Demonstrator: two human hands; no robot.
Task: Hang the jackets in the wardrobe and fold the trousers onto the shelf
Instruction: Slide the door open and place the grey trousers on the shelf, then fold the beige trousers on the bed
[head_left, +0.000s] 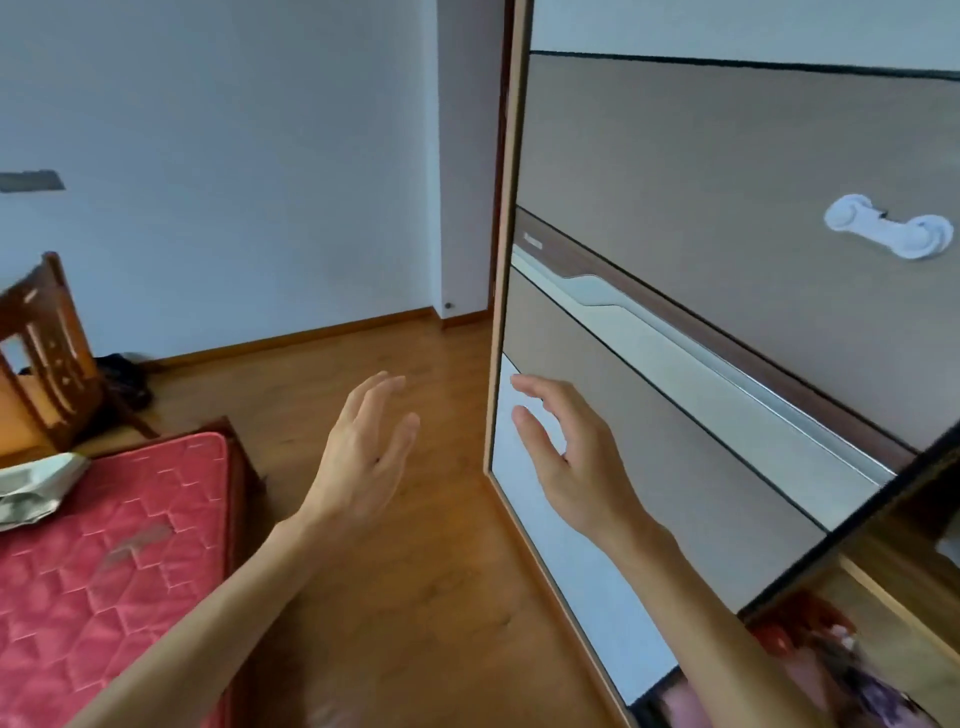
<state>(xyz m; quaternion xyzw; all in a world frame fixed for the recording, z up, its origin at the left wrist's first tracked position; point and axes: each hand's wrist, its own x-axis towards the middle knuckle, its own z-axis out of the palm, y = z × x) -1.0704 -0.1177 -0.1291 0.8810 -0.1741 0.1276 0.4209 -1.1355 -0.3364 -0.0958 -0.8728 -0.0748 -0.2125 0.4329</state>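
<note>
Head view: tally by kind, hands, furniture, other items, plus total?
Hands: 2, left hand and right hand, both empty
Furniture: 3, wardrobe door, red mattress, wooden chair
Other: 2, white child lock on the door, crumpled light cloth on the mattress
Total: 7
</note>
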